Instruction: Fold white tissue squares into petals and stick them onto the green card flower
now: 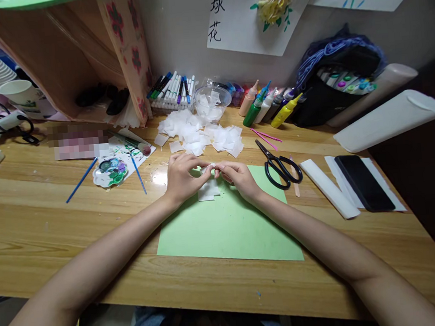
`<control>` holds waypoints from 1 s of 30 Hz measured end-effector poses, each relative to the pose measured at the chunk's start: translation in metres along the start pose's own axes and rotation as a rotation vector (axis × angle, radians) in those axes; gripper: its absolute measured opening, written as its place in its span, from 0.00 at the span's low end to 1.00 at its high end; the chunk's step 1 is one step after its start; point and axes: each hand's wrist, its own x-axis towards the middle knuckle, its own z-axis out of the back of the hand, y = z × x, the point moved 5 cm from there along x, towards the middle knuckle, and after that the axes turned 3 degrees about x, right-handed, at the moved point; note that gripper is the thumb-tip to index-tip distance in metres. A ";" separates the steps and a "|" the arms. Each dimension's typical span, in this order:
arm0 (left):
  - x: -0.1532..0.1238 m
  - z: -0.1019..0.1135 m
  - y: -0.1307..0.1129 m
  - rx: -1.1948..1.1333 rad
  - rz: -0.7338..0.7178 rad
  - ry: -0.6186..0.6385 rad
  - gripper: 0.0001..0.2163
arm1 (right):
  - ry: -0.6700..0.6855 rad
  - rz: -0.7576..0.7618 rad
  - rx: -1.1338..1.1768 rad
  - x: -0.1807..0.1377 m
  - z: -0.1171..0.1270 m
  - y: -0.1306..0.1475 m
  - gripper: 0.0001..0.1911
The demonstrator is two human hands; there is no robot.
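Observation:
Over the far part of a green sheet of paper (230,232), my left hand (185,178) and my right hand (240,178) meet at the fingertips. Both are closed in a pinch on a small piece of white tissue paper (206,169). Its exact shape is mostly covered by my fingers. Beneath the hands, a few white paper pieces (207,191) lie on the green sheet. Just beyond, loose white tissue squares (185,130) are heaped on the table, beside a clear plastic cup (215,103) holding more of them.
Black-handled scissors (280,165) lie right of the green sheet, with a paper roll (330,189) and a phone (364,181) farther right. Paint bottles (263,104) and markers (176,88) stand at the back. A paint palette (110,172) and brushes (82,179) are on the left.

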 end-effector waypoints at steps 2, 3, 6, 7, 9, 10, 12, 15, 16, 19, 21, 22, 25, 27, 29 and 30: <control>0.000 -0.001 0.001 -0.019 0.027 0.020 0.06 | 0.002 -0.002 0.000 0.000 -0.001 0.001 0.19; 0.001 -0.001 0.001 -0.030 0.040 0.030 0.06 | 0.003 -0.005 -0.002 0.000 -0.001 0.001 0.19; 0.002 -0.002 0.003 -0.068 0.077 0.050 0.05 | 0.008 -0.025 -0.003 0.000 -0.002 0.001 0.18; 0.002 -0.002 0.004 -0.082 0.087 0.055 0.05 | 0.006 -0.029 0.001 0.000 -0.002 0.001 0.16; 0.003 -0.003 0.004 -0.108 0.098 0.065 0.05 | -0.004 -0.027 0.013 0.001 -0.002 0.001 0.14; 0.003 -0.003 0.005 -0.118 0.103 0.069 0.05 | -0.012 -0.022 0.019 0.001 -0.001 0.001 0.13; 0.004 -0.003 0.005 -0.128 0.108 0.077 0.06 | -0.030 -0.017 0.025 0.001 -0.001 0.000 0.12; 0.004 -0.004 0.005 -0.128 0.106 0.086 0.07 | -0.053 -0.021 0.020 0.002 0.000 -0.002 0.11; 0.003 -0.004 0.005 -0.127 0.103 0.088 0.07 | -0.060 -0.021 0.015 0.002 0.001 -0.003 0.11; 0.003 -0.004 0.004 -0.125 0.095 0.084 0.08 | -0.073 -0.020 -0.002 0.002 0.001 -0.003 0.12; 0.002 -0.004 0.005 -0.122 0.092 0.083 0.08 | -0.077 -0.020 -0.015 0.002 0.001 -0.002 0.13; 0.002 -0.004 0.005 -0.120 0.092 0.086 0.08 | -0.078 -0.018 -0.020 0.002 0.001 -0.002 0.13; 0.002 -0.005 0.005 -0.118 0.092 0.090 0.08 | -0.081 -0.011 -0.027 0.002 0.001 -0.002 0.13; 0.002 -0.005 0.005 -0.123 0.093 0.090 0.08 | -0.082 -0.005 -0.031 0.002 0.001 -0.001 0.13; 0.003 -0.005 0.004 -0.129 0.096 0.092 0.08 | -0.084 -0.001 -0.035 0.002 0.001 -0.002 0.13; 0.003 -0.005 0.004 -0.131 0.098 0.094 0.08 | -0.085 0.001 -0.037 0.002 0.002 -0.002 0.13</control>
